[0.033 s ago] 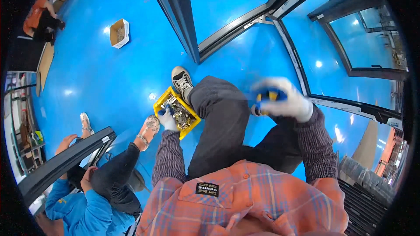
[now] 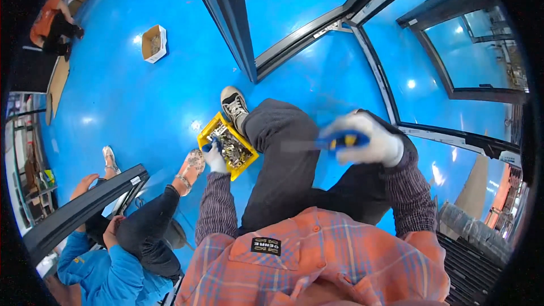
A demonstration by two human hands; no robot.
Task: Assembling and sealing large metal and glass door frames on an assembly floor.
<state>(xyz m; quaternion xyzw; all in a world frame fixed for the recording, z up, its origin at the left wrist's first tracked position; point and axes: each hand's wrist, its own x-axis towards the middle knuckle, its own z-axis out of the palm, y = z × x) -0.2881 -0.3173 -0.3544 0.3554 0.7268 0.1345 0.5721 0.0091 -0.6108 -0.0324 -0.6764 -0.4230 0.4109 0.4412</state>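
Note:
My left hand, in a white glove with blue fingertips, reaches into a yellow bin on the floor beside my shoe. Small metal fittings fill the bin. The fingertips are down among these parts, so whether they grip one is hidden. My right hand, also gloved, is closed round the blue and yellow handle of a screwdriver. Its shaft points left above my knee and is blurred by motion.
Dark window frames stand ahead and to the right. A small open box sits on the blue floor. At left, a seated co-worker in blue is beside a dark profile; another person is farther off.
My right hand has turned, and the screwdriver's shaft now swings out to the left. My left hand stays at the bin.

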